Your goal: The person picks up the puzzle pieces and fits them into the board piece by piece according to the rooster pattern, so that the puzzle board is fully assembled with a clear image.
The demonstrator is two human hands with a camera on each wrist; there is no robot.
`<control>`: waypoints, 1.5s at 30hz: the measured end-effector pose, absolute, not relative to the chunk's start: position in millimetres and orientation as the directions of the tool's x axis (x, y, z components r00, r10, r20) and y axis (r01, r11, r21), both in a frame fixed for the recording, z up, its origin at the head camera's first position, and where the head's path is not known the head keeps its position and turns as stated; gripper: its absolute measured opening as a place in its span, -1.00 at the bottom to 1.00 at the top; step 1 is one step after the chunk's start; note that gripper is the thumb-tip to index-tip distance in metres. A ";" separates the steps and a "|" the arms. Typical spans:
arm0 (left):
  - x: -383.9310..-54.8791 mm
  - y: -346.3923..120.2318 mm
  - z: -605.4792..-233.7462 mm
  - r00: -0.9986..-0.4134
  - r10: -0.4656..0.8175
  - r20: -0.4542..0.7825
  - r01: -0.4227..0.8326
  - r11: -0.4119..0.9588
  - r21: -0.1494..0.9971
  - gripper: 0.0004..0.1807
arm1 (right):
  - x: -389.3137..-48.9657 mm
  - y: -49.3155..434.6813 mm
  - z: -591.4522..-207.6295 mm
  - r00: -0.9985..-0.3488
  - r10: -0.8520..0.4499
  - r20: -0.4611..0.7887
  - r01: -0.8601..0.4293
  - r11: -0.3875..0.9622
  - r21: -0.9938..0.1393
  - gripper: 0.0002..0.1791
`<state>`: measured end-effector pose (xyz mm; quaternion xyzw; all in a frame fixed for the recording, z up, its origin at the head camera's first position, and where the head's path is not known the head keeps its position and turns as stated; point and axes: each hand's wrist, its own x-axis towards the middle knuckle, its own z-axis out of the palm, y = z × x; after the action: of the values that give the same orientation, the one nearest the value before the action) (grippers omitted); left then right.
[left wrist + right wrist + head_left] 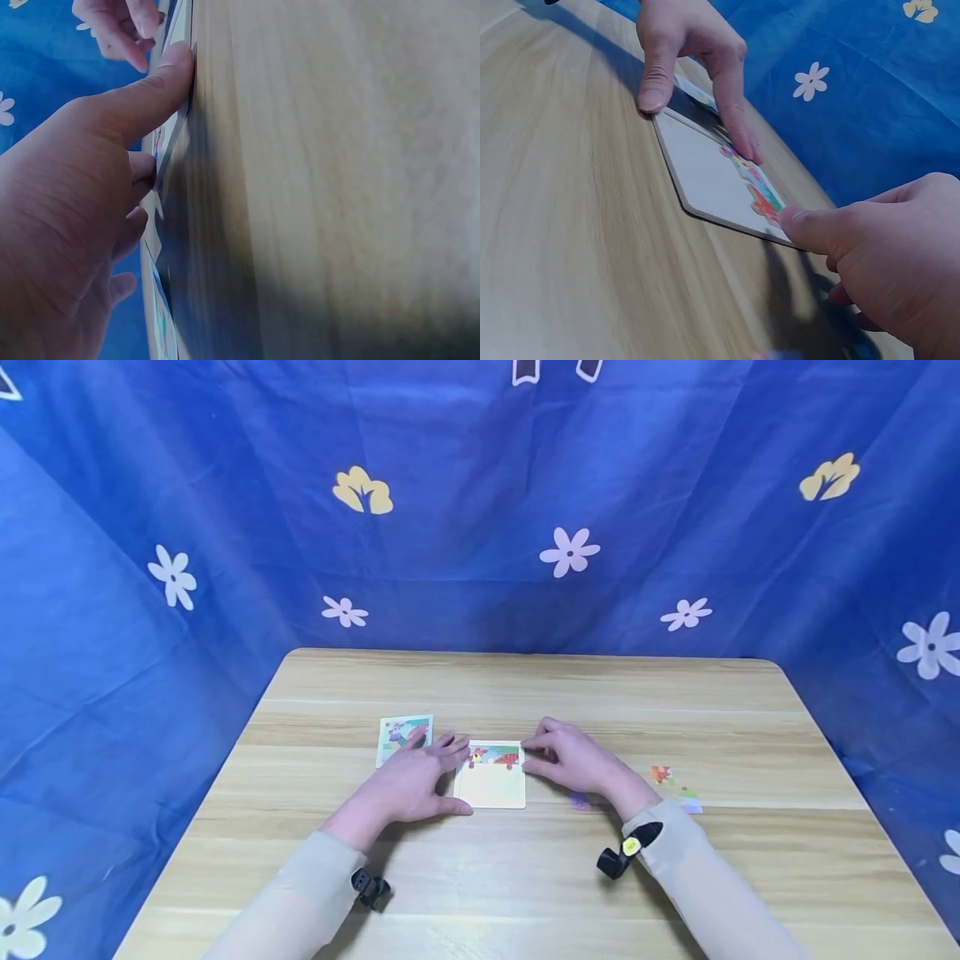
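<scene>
Prob. so tray (491, 790) won't slide, L hand (415, 783), splayed, braces 9 o'clock edge; R hand (576, 760), unclenched, touches 3 o'clock edge by pcs (495, 755).

Likely screened-off tabletop booth: blue flower-print cloth (465, 543) behind and beside wood-grain table (525, 877); room beyond hidden.

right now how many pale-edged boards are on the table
2. One lies between the left hand and right hand; the other is left of it, slightly farther back, partly hidden by the left hand in the head view. Anything under the hands can't be seen.
</scene>
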<state>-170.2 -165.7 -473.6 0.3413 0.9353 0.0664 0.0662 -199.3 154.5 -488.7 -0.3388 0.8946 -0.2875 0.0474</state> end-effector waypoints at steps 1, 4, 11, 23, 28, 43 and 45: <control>-170.0 -165.5 -473.6 -0.758 0.648 -0.076 0.630 0.757 0.174 0.13 | -198.6 158.7 -487.7 -0.766 -0.633 0.112 -0.581 0.608 -0.541 -0.52; -169.8 -165.1 -474.3 -0.758 0.648 -0.068 0.630 0.756 0.180 0.14 | -193.9 174.8 -482.0 -0.771 -0.624 0.124 -0.583 0.616 -0.530 -0.52; -171.0 -167.3 -478.9 -0.763 0.644 -0.056 0.625 0.757 0.191 0.13 | -178.9 217.8 -474.3 -0.807 -0.571 0.152 -0.555 0.646 -0.524 -0.49; -171.2 -171.2 -474.5 -0.770 0.636 -0.046 0.611 0.756 0.235 0.13 | -178.6 234.4 -495.2 -0.851 -0.483 0.208 -0.521 0.720 -0.459 -0.47; -169.0 -169.2 -473.9 -0.761 0.646 -0.057 0.617 0.748 0.245 0.14 | -180.3 232.7 -502.4 -0.868 -0.455 0.199 -0.492 0.731 -0.473 -0.57; -168.3 -169.1 -476.4 -0.766 0.639 -0.067 0.610 0.756 0.238 0.15 | -178.4 229.4 -502.4 -0.865 -0.479 0.146 -0.482 0.717 -0.503 -0.64; -168.5 -169.2 -476.4 -0.766 0.640 -0.065 0.610 0.755 0.241 0.15 | -179.0 229.1 -502.6 -0.874 -0.469 0.128 -0.465 0.730 -0.500 -0.64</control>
<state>-168.5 -169.2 -476.4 0.3345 0.9340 0.1032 0.0718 -179.0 229.1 -502.6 -0.2512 0.9301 -0.2679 0.0036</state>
